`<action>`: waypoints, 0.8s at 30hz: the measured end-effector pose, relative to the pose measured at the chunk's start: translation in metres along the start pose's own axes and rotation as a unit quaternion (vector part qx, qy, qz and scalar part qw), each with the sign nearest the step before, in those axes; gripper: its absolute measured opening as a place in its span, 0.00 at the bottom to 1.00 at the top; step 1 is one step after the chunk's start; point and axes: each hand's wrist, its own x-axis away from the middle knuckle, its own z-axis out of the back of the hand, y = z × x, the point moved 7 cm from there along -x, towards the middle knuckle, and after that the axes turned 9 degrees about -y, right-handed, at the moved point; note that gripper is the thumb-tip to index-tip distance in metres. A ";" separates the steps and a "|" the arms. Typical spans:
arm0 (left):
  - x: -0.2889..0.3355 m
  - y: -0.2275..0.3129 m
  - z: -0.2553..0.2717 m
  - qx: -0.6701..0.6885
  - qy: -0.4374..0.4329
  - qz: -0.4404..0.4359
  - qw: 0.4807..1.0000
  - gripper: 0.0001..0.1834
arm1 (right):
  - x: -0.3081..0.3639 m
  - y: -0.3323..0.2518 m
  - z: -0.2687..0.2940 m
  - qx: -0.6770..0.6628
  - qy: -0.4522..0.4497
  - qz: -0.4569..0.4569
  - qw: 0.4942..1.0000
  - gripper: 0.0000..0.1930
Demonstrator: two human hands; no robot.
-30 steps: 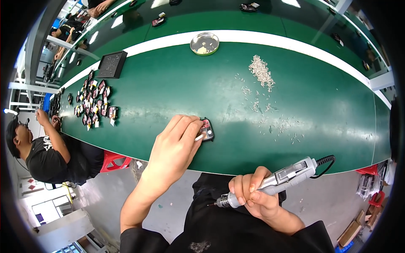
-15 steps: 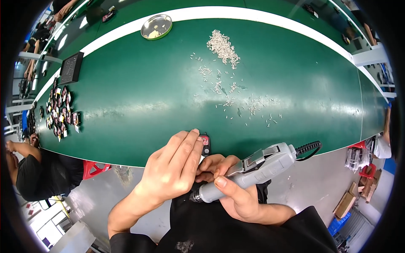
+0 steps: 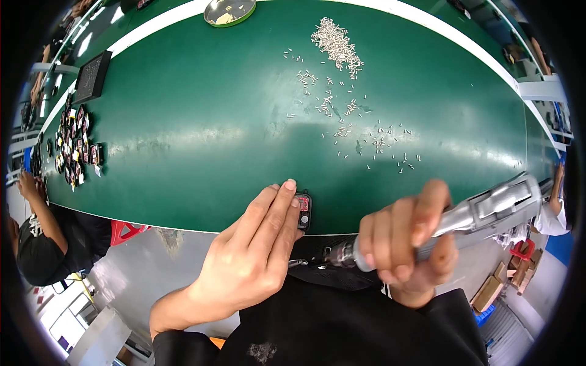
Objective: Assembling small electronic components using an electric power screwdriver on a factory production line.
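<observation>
A small black device (image 3: 306, 215) with a red patch and a round silvery spot lies at the table's near edge. My left hand (image 3: 253, 238) covers its left side, the long fingers straight and together, with a fingertip showing at its lower end; it grips the device. To the right, my right hand (image 3: 406, 238) is wrapped round a grey electric screwdriver (image 3: 488, 210), slightly smeared by motion. The screwdriver's tip end points left, below the device and apart from it, over my dark clothing. Part of the device is hidden under my left fingers.
A pile of small silvery screws (image 3: 336, 43) lies on the green table (image 3: 195, 134), with loose ones scattered nearer. Several similar black devices (image 3: 76, 143) cluster at the left, near a black tray (image 3: 93, 76). A round green-rimmed dish (image 3: 229, 11) stands at the back. Another person (image 3: 46, 238) sits left.
My right hand has moved right with the screwdriver, away from my left hand, and now grips it from above. My left hand stays at the device. The view has shifted slightly.
</observation>
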 end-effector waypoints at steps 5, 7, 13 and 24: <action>0.003 0.007 -0.001 0.022 -0.039 0.023 0.999 0.22 | -0.030 -0.028 0.003 0.090 -0.067 0.050 0.992 0.14; 0.005 0.007 -0.006 0.011 -0.037 0.015 0.999 0.22 | -0.037 -0.023 0.004 0.106 -0.071 0.057 0.990 0.15; 0.003 0.010 -0.010 -0.016 -0.007 0.001 1.000 0.23 | -0.040 -0.009 0.015 0.117 -0.048 0.073 0.989 0.14; 0.013 -0.003 0.018 -0.017 0.014 -0.003 1.000 0.21 | -0.066 0.001 -0.016 0.008 0.020 0.081 0.996 0.14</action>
